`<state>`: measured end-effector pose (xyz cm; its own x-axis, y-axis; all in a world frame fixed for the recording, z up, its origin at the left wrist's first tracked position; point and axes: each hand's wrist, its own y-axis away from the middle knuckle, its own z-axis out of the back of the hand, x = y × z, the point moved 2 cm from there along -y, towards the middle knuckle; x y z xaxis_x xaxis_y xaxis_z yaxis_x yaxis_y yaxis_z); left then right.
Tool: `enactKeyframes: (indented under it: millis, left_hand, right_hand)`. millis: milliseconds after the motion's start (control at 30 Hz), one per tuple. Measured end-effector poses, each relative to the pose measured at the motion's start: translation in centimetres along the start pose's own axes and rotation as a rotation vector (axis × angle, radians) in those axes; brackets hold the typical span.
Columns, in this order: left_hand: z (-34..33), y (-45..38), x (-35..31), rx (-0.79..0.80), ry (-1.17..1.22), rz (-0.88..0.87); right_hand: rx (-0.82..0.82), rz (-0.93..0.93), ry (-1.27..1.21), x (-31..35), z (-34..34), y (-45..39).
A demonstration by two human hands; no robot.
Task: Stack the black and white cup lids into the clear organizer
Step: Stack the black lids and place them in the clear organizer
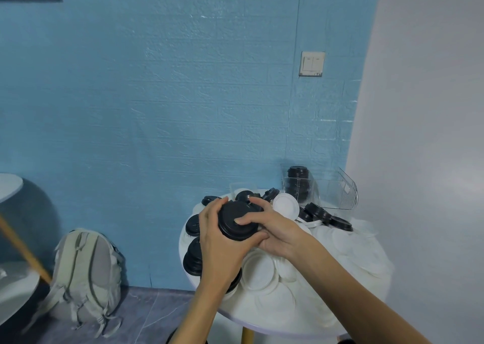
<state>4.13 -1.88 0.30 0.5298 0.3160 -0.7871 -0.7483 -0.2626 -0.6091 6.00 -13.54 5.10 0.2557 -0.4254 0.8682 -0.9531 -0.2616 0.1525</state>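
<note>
Blue wall (157, 95) behind. Round white table (262, 320) heaped with loose white lids (258, 270) and black lids (193, 261). Grey backpack (86, 273) on floor, left. Clear organizer (337, 192) at table's far edge, black lid column (298, 184) inside. Left hand (222, 247) and right hand (277, 231), fingers curled, grip black lid stack (233, 220) above heap.

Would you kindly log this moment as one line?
both hands grip black lid stack | clear organizer holds black lids | loose lids cover table
</note>
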Motion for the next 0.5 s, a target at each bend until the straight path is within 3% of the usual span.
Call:
enactKeyframes:
  millis: [500]
  left_hand:
    - [0.30, -0.21, -0.08, 0.120, 0.108, 0.092]
  right_hand:
    - [-0.021, -0.044, 0.061, -0.49, 0.53, -0.32]
